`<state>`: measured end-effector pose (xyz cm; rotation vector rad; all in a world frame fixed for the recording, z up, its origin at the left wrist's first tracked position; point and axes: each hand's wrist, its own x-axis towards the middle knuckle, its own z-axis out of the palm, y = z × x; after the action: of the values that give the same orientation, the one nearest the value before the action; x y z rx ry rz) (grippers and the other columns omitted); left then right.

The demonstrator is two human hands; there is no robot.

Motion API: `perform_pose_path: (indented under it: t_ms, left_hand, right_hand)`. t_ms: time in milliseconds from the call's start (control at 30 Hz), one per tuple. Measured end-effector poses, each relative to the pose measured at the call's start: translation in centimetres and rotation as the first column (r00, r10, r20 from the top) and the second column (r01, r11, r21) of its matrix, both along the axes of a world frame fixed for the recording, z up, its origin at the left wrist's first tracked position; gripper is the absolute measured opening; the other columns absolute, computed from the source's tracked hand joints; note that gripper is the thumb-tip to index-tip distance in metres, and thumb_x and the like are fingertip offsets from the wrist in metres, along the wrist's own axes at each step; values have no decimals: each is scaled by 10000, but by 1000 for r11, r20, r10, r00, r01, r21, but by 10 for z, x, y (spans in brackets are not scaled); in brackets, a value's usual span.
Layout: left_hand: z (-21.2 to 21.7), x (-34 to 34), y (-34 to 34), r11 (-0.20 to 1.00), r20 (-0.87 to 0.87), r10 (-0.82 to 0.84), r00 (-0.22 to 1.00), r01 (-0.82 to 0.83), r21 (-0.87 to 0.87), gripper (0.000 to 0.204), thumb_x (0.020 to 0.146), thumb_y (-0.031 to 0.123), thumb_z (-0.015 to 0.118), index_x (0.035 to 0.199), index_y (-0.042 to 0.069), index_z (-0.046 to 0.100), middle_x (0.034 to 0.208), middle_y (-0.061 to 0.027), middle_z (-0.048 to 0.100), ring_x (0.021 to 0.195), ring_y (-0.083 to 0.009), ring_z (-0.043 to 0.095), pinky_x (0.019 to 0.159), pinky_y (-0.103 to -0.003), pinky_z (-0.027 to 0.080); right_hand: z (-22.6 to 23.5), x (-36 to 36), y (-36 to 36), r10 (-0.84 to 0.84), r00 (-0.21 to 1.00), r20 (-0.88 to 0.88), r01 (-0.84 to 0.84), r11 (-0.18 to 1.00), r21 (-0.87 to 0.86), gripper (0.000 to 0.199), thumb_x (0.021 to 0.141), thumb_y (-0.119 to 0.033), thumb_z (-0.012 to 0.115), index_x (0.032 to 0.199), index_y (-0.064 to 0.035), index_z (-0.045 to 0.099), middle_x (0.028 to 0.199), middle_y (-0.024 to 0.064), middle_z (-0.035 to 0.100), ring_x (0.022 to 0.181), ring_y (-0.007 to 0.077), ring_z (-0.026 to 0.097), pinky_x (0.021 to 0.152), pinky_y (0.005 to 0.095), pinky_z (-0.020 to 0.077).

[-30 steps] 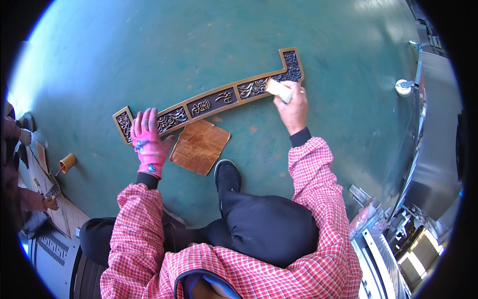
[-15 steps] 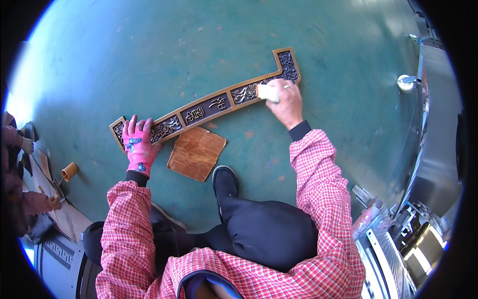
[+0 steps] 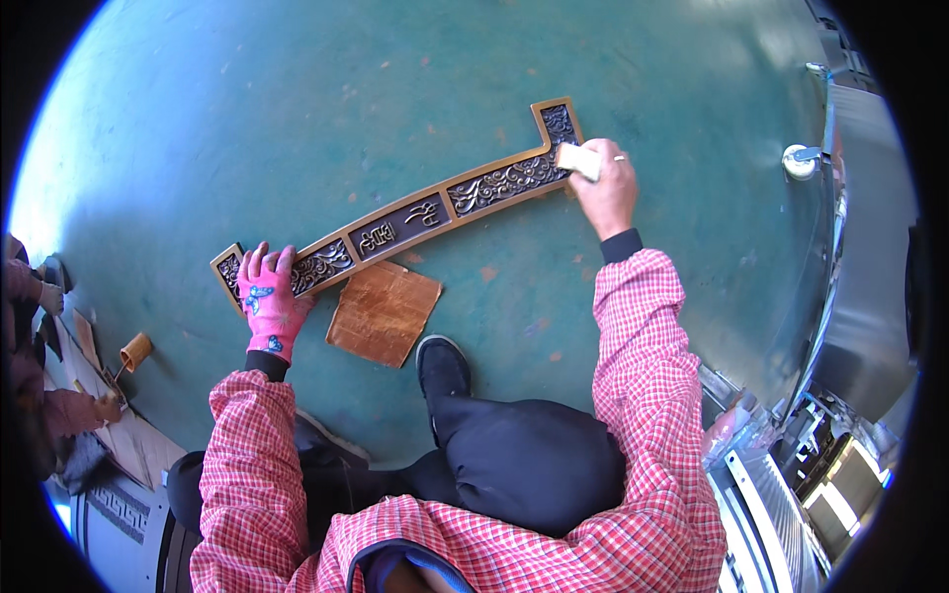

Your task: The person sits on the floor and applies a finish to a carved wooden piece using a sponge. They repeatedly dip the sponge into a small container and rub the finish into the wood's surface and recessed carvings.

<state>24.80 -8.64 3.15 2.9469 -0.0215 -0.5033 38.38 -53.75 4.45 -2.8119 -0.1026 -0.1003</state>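
- Wide bare green floor (image 3: pixel 395 89) beyond the carved panel (image 3: pixel 415 212): open passage on all far sides.
- Between the hands, near side: brown sheet (image 3: pixel 384 312) just beside the panel, black shoe (image 3: pixel 442 364) and knee behind it.
- Right: white caster (image 3: pixel 797 160) and metal cabinet (image 3: pixel 870 247).
- Left edge: small cup (image 3: pixel 134 351), another person's hand (image 3: pixel 107 407).

Head camera: single wide fisheye view, looking steeply down.
Mounted on the person's head, it faces the green floor (image 3: pixel 297 109) from above at roughly arm's reach; forearms enter from the lower edge, straight edges bend toward the dark circular rim. No second view.
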Motion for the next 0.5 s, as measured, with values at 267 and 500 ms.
perform_pose_path:
  t_ms: [267, 500]
  left_hand:
    - [-1, 1, -1, 1000, -15, 2, 1000, -2, -2, 815, 527, 235, 878, 1268, 110, 565, 1233, -117, 601, 1329, -332, 423, 1146, -489, 279]
    - [-1, 0, 0, 1000, -2, 10, 1000, -10, -16, 883, 518, 215, 896, 1313, 110, 529, 1251, -124, 595, 1319, -335, 431, 1133, -486, 292]
  right_hand:
    - [-1, 8, -3, 22, 998, 57, -20, 999, -30, 371, 632, -57, 770, 934, -137, 570, 925, 42, 639, 903, 303, 594, 803, 441, 453]
    - [4, -4, 1, 113, 993, -29, -114, 993, -16, 376, 639, -56, 766, 951, -138, 572, 964, 37, 643, 928, 295, 590, 820, 437, 443]
